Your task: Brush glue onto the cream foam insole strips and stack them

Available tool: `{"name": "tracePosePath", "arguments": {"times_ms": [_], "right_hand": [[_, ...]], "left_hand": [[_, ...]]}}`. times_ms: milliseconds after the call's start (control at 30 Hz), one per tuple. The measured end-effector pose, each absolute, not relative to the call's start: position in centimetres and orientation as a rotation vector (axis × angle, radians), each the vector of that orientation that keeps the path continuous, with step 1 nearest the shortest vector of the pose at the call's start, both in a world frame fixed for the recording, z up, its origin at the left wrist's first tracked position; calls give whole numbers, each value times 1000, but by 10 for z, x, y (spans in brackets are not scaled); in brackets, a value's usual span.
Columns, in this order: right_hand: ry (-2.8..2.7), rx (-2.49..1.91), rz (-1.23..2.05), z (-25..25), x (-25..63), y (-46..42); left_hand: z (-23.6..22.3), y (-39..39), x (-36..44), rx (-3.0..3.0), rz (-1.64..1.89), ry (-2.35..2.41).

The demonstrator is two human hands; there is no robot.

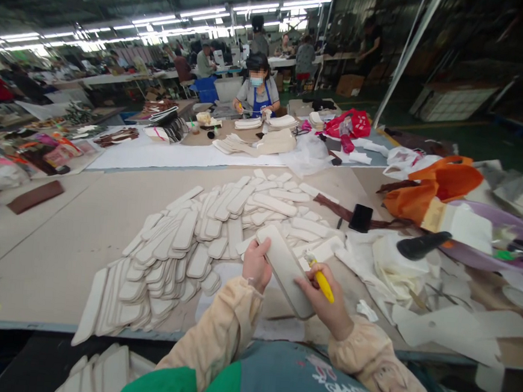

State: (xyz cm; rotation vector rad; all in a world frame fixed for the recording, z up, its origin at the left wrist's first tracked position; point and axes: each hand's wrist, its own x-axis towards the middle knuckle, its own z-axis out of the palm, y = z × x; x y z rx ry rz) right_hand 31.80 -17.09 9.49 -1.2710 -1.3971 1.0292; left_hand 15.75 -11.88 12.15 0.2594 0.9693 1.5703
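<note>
My left hand [256, 264] grips the upper end of a long cream rounded-end piece [286, 269], held tilted above the near table edge. My right hand [326, 298] supports the lower end of that piece and also clasps a yellow-handled tool [321, 280], its tip resting on the piece's right edge. Just beyond, several matching cream pieces [204, 240] lie fanned in overlapping rows across the brown table [57, 258].
White scraps [392, 266], a black phone [360, 218], a black-handled tool [422, 244] and orange bags [438, 186] crowd the right side. More cream pieces [97, 376] sit stacked below the near left edge. A masked person [258, 90] works at the far end.
</note>
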Motion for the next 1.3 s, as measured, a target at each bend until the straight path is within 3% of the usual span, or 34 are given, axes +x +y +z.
{"name": "tracePosePath", "arguments": {"times_ms": [567,1300], "right_hand": [[-1142,-1325,1427,78,324,-180],[-1486,-1333,1446,72,317,-197]], "left_hand": [[102,-101,105,25,1634,1029],[106,-184,82,68,2015,1043]]}}
